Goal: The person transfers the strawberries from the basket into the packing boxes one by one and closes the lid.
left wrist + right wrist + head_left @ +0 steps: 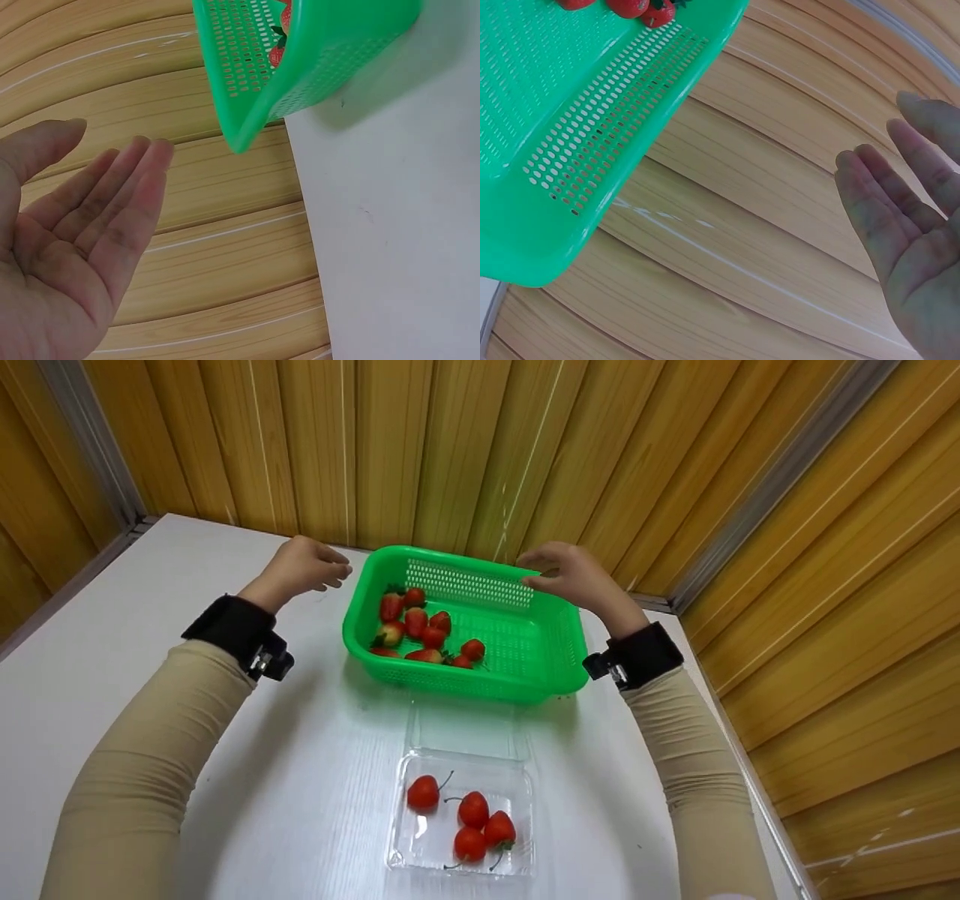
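Note:
A green plastic basket (555,660) with perforated walls stands on the table, several strawberries (416,622) gathered toward its left side. To the left of the basket my left hand (304,568) hovers, holding nothing; its fingers look relaxed in the left wrist view. My right hand (574,574) is raised over the basket's far right corner, also holding nothing, with loosely bent fingers (874,202). In front of the basket lies a clear plastic box (401,840) containing several red cherries (472,810); one of these red fruits has a green leafy cap.
The box's clear lid (469,731) lies folded back toward the basket. A wood-patterned wall (390,450) rises behind the white table (315,780), and another (840,660) closes off the right side.

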`<state>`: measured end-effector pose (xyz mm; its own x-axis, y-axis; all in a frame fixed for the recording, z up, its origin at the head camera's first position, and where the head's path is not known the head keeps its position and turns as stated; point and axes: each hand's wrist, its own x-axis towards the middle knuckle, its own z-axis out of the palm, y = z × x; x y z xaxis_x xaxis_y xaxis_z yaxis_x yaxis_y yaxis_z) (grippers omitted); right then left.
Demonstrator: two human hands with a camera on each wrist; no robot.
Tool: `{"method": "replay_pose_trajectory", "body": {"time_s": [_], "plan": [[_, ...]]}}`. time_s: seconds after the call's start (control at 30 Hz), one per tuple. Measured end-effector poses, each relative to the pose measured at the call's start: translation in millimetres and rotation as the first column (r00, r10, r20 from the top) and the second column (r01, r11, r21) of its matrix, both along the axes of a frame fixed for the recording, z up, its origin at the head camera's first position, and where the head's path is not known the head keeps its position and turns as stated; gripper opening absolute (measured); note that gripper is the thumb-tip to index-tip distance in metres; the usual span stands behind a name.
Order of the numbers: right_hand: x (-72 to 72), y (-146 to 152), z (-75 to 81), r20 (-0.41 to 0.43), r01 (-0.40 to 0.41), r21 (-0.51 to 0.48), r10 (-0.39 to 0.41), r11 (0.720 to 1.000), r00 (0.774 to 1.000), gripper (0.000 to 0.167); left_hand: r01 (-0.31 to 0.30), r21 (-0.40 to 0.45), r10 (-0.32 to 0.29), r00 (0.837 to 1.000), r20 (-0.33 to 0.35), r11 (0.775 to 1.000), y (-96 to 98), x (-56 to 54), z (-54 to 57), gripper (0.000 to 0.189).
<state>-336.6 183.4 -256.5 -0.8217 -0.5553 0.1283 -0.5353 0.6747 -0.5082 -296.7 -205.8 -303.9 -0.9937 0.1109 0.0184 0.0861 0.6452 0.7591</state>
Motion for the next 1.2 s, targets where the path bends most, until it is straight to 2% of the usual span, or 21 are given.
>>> {"method": "replay_pose_trajectory", "body": {"time_s": [0.37,0.5,0.67,0.77,0.93,1.2], "plan": [[-32.2,-26,-7.1,0.028,0.0,-0.022,0.001,1.0,1.0,0.038,-0.046,-0.075,0.05,0.998,0.042,0.996,6.3,-16.9,-18.0,0.039],[-41.0,-31,-16.7,0.046,0.005,-0.037,-0.003,0.999,0.999,0.037,-0.052,-0.105,0.058,0.997,0.056,0.993,11.1,-18.8,-25.4,0.041],[-52.6,-32,-32.7,0.098,0.007,-0.044,-0.003,0.999,0.995,0.037,-0.08,-0.184,0.088,0.995,0.036,0.98,16.8,-19.1,-33.0,0.036],[-61.0,-32,-43.5,0.112,-0.001,-0.029,0.004,1.0,0.994,0.038,-0.095,-0.214,0.108,0.993,0.047,0.972,18.9,-21.4,-36.1,0.032],[-67.4,-34,-58.7,0.158,-0.023,0.007,0.022,1.0,0.987,0.039,-0.11,-0.239,0.131,0.989,0.073,0.965,22.6,-21.3,-39.2,0.03],[-68.4,-39,-68.9,0.189,-0.06,0.058,0.048,0.997,0.981,0.043,-0.109,-0.206,0.141,0.979,0.149,0.973,25.9,-18.7,-41.4,0.034]]}}
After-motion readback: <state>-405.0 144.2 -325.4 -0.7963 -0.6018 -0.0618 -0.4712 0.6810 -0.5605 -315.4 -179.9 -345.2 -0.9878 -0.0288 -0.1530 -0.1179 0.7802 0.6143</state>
